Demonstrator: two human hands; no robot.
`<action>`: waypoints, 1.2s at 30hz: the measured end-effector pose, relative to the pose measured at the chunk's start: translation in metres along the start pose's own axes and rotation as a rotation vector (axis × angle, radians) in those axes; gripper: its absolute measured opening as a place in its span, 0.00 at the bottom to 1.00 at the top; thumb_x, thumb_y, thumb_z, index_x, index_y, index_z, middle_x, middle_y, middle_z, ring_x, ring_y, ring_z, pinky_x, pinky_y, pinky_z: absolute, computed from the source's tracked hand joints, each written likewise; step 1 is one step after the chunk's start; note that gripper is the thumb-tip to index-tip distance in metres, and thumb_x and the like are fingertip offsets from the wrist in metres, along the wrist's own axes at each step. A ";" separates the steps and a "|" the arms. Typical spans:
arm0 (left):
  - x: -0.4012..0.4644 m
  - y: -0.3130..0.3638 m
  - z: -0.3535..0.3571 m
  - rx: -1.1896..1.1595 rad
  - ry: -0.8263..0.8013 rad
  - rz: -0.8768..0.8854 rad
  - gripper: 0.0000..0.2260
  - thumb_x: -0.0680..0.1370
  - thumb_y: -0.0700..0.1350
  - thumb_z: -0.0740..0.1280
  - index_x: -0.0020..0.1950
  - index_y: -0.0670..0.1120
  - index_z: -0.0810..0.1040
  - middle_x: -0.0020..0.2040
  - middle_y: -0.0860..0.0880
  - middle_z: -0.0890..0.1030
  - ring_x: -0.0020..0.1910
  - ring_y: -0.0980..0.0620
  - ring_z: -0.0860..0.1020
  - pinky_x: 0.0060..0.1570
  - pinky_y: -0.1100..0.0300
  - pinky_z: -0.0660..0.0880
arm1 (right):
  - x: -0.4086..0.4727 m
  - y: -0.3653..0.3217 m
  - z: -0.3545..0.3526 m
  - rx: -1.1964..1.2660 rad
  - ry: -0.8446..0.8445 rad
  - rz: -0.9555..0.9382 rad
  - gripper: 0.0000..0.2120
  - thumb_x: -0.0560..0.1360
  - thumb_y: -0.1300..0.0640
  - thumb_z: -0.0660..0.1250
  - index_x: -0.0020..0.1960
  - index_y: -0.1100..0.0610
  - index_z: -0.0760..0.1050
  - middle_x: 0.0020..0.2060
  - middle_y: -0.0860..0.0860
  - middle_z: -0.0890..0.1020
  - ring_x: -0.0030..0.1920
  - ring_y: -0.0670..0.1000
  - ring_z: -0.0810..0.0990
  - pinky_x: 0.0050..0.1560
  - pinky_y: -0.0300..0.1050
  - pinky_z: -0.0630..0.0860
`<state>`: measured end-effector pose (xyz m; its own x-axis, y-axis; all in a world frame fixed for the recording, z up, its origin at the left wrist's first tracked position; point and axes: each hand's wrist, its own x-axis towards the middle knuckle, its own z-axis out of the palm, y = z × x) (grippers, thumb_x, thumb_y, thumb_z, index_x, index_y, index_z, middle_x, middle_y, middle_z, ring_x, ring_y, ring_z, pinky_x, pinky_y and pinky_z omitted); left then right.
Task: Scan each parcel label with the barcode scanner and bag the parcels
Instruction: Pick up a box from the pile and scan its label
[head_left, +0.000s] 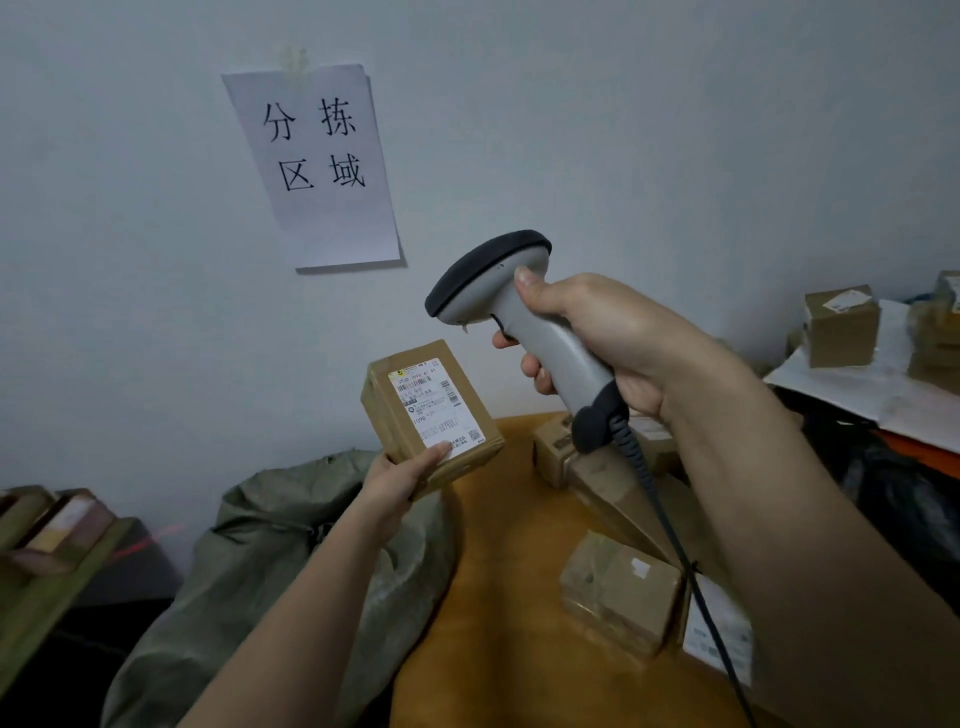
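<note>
— What do the two hands hold?

— The right hand (587, 338) is closed around the grey handle of the barcode scanner (519, 322). The thumb lies on top near the dark head, and the index finger curls under it at the trigger place. The scanner head points to the left and downward. Its dark cable (670, 525) hangs from the bottom of the handle and runs down over the table.

— And the left one?

— The left hand (400, 483) grips a small brown parcel (431, 415) at its lower corner, with the thumb pressed on the edge of the white label (439, 405). The parcel is raised in the air, tilted, with the label turned up toward the scanner. The two are near but apart.

— What is around them?

— Under the left arm stands a grey-green woven bag (291, 561), just beside the orange-brown table (498, 597). On the table lie more parcels (618, 587), some partly hidden by the right arm. At the far right more boxes (841, 327) sit on a white surface. On the wall is a paper sign (317, 166) with four printed characters. At the far left a thin red light line (150, 540) falls on a dark surface.
</note>
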<state>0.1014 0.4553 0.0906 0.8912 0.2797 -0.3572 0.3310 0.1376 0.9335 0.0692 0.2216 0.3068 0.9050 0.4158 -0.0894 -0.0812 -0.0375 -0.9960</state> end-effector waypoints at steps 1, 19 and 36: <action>0.006 -0.004 -0.015 0.000 0.029 -0.016 0.29 0.67 0.48 0.79 0.64 0.41 0.74 0.57 0.45 0.82 0.54 0.48 0.81 0.49 0.56 0.79 | 0.010 0.006 0.008 0.041 -0.032 0.042 0.19 0.82 0.47 0.60 0.60 0.63 0.71 0.49 0.58 0.77 0.32 0.48 0.75 0.31 0.39 0.75; 0.059 -0.095 -0.125 0.504 0.518 -0.303 0.35 0.79 0.59 0.63 0.76 0.37 0.59 0.74 0.35 0.61 0.71 0.37 0.62 0.69 0.49 0.65 | 0.092 0.114 0.042 0.135 0.075 0.492 0.26 0.79 0.41 0.63 0.55 0.66 0.76 0.34 0.56 0.77 0.31 0.50 0.75 0.32 0.41 0.75; 0.016 -0.131 0.151 1.420 -0.561 0.301 0.49 0.70 0.50 0.77 0.79 0.51 0.46 0.78 0.50 0.52 0.78 0.43 0.50 0.74 0.39 0.50 | 0.006 0.136 -0.130 0.019 0.361 0.386 0.19 0.77 0.50 0.69 0.57 0.66 0.76 0.40 0.59 0.77 0.32 0.50 0.75 0.32 0.41 0.75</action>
<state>0.1193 0.2982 -0.0334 0.8668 -0.2922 -0.4041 -0.1524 -0.9268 0.3432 0.1173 0.1011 0.1709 0.8938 0.0350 -0.4472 -0.4414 -0.1080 -0.8908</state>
